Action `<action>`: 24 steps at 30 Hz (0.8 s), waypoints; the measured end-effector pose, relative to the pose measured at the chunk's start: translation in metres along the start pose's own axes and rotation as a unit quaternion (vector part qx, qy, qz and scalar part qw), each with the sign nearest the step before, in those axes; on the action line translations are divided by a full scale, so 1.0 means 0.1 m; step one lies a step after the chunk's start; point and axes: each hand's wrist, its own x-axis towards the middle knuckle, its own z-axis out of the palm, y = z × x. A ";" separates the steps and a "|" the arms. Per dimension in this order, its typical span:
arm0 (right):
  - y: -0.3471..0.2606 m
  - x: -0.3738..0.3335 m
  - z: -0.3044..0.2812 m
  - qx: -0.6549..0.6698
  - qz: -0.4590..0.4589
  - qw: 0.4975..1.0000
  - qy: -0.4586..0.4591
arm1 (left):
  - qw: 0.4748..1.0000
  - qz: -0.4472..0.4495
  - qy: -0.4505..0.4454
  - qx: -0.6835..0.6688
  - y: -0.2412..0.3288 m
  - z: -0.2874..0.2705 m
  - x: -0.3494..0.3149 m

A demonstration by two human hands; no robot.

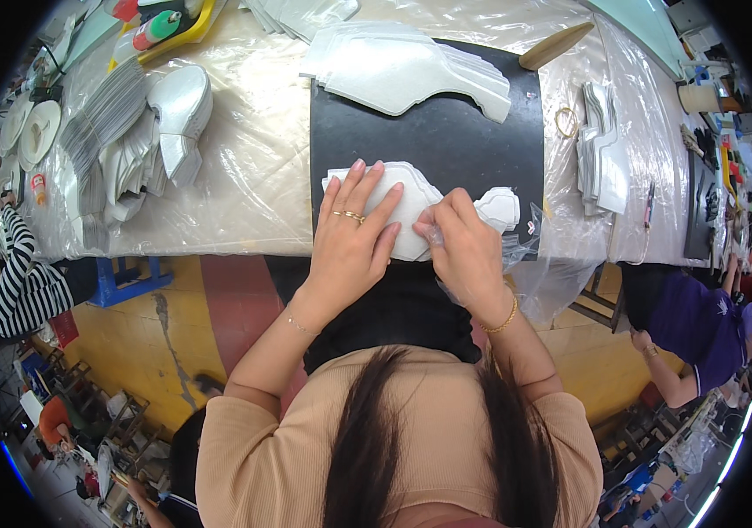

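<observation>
Left hand (351, 236): lying flat with fingers spread wide, pressing down on the white cut piece (411, 211); 2 rings are showing on 1 finger.
Right hand (464, 251): fingers pinched narrow, gripping a clear plastic film (521, 242) at the right part of the white cut piece.
White cut piece: lying on the near edge of the black mat (446, 141), partly under both hands, its rounded end sticking out to the right.
Black mat: sitting on the desk (262, 167), which is wearing a clear plastic cover.
Stack of white pieces (407, 66): resting at the far side of the black mat, well apart from the hands.
Silver pieces (138, 132): fanning out in piles on the left of the desk.
Smaller white stack (605, 150): lying to the right of the mat.
Gold ring (565, 121): lying between the mat and that stack.
Wooden tool (556, 46): lying at the far right corner of the mat.
</observation>
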 end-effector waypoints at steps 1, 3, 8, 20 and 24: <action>0.01 0.01 0.00 0.014 0.014 1.000 0.008 | 1.000 0.000 -0.002 0.000 0.00 0.00 0.00; 0.03 0.03 -0.02 0.042 0.038 0.998 0.021 | 1.000 0.002 -0.002 0.002 -0.01 0.00 0.00; 0.08 0.04 -0.05 0.131 0.033 0.990 0.041 | 1.000 0.001 -0.001 0.009 0.00 0.01 0.00; 0.00 -0.08 0.12 -0.001 -0.004 0.999 0.046 | 1.000 0.003 0.000 0.008 0.00 0.01 0.00; 0.07 -0.04 0.06 0.058 0.011 0.997 0.054 | 1.000 0.001 0.000 0.008 0.00 0.01 0.00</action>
